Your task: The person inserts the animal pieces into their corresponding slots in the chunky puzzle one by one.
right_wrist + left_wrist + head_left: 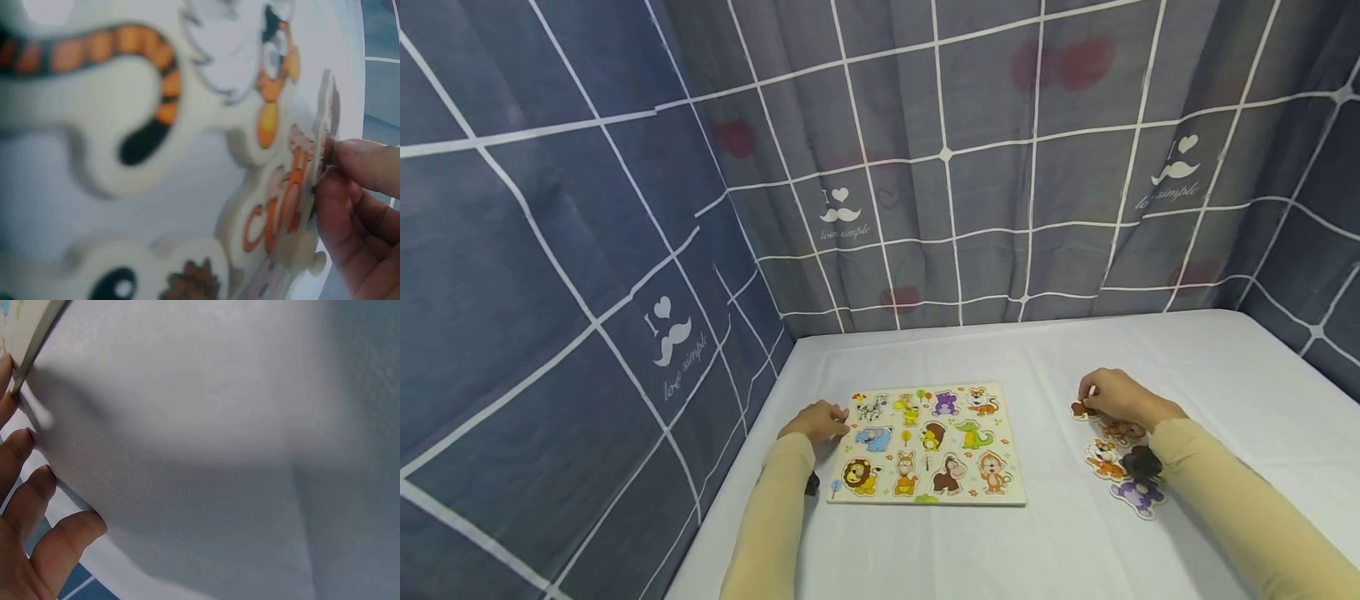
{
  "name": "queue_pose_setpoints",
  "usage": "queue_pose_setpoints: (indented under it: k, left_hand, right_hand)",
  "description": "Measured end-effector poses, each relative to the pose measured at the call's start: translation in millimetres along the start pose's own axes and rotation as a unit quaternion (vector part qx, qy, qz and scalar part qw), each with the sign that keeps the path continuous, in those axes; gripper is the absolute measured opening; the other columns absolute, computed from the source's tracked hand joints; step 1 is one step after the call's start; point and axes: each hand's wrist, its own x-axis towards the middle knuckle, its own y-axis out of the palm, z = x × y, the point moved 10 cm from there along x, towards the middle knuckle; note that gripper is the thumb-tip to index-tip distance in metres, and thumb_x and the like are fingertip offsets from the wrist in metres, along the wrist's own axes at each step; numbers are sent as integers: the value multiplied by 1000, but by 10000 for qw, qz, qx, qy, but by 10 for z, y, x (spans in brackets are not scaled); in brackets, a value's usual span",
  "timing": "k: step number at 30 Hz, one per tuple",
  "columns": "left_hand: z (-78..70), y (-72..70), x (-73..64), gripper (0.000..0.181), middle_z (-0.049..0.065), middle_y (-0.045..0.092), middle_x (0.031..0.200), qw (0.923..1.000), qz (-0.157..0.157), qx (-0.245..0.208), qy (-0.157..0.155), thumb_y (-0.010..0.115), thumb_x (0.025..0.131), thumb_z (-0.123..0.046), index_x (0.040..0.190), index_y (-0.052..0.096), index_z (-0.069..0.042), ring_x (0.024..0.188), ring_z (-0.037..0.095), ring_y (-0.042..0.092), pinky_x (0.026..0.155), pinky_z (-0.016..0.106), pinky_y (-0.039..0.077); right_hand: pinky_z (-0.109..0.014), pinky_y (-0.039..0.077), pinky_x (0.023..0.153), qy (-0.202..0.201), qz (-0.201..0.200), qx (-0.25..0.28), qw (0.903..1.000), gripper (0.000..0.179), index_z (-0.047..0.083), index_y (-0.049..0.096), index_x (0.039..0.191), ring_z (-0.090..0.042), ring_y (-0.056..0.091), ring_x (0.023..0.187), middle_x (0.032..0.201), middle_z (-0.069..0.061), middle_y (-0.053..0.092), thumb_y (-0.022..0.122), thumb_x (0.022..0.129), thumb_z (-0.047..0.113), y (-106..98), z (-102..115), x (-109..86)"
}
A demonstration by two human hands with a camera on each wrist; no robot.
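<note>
A cream puzzle board (pixel 928 504) printed with cartoon animals lies flat on the white table. My left hand (pixel 817 422) rests at the board's left edge; in the left wrist view its fingertips (pixel 9 403) touch the board's corner. To the board's right, my right hand (pixel 1122 395) pinches a brown animal puzzle piece (pixel 1081 410) between thumb and fingers. That piece (pixel 329 106) is tilted up, seen nearly edge-on in the right wrist view. Just below the hand lie an orange-brown piece (pixel 1123 430), a tiger piece (pixel 1105 460) and a purple hippo piece (pixel 1138 497).
A dark wrist camera (pixel 1142 462) sits at the right wrist and hides part of the loose pieces. White cloth covers the table (pixel 925 550). Dark blue-grey curtains (pixel 985 192) with white grid lines hang behind it and along the left side.
</note>
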Motion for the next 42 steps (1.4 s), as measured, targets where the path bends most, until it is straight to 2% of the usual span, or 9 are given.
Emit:
queue_pose_setpoints:
  k: [4,7,14,20,26,30,33,38,42]
  left_hand:
    - [-33,27,57,45,13,53,149,9999,57,19,99,74,91,-27,132,66,-11,108,23,56,101,44,48]
    - [-32,36,82,47,11,52,150,9999,92,-16,38,74,90,-28,134,65,-13,106,21,55,101,43,47]
    - [-70,26,45,45,11,54,149,9999,128,54,72,73,91,-26,133,66,-13,118,25,57,104,43,47]
    - [-61,50,39,37,12,55,147,9999,105,39,64,74,90,-26,123,71,-10,102,22,56,94,40,48]
    - [-26,80,78,41,12,54,149,9999,73,45,57,75,90,-28,127,69,-12,120,24,57,103,44,48]
    - [-18,101,82,36,13,54,149,9999,102,-28,63,75,89,-27,122,72,-12,112,24,59,98,42,48]
    - [-10,107,75,36,14,54,148,9999,112,-58,83,75,89,-26,121,72,-11,106,24,59,95,42,49]
    - [77,76,70,43,14,54,148,10000,46,-19,-81,76,89,-26,128,69,-12,113,24,57,101,43,48]
    - [84,42,69,46,14,52,151,9999,52,-34,-90,75,89,-26,132,66,-13,123,27,56,104,45,47]
  right_hand:
    - [-33,49,64,-17,2,-65,10000,8,4,71,88,-16,57,71,80,-5,68,64,89,1,0,-43,-32]
    - [-32,48,63,24,-12,-20,10000,9,4,71,88,-15,56,69,77,-3,66,63,89,0,7,-61,-57]
    - [-35,49,65,35,-165,-186,9997,11,3,70,87,-17,56,71,77,-3,66,61,88,-2,13,-51,-83]
    - [-39,52,66,-111,-396,-277,9988,8,1,70,85,-18,58,70,77,-5,68,63,88,-1,-2,24,-84]
    - [-43,54,68,-169,-560,-232,9980,8,0,71,85,-20,61,74,80,-8,69,63,87,-2,-49,117,-50]
    - [-40,52,69,-149,-519,-74,9985,8,1,71,85,-18,59,74,81,-7,70,64,88,0,-34,167,-51]
    - [-34,48,64,-220,-506,6,9985,8,3,71,84,-15,55,71,78,-4,68,65,89,0,-21,271,-44]
    - [-25,44,56,-545,-375,277,9974,11,4,71,83,-10,52,64,74,-1,67,64,90,0,14,569,40]
    - [-23,44,56,-749,-402,298,9959,12,5,72,82,-9,52,63,73,1,67,64,90,-1,-9,737,116]
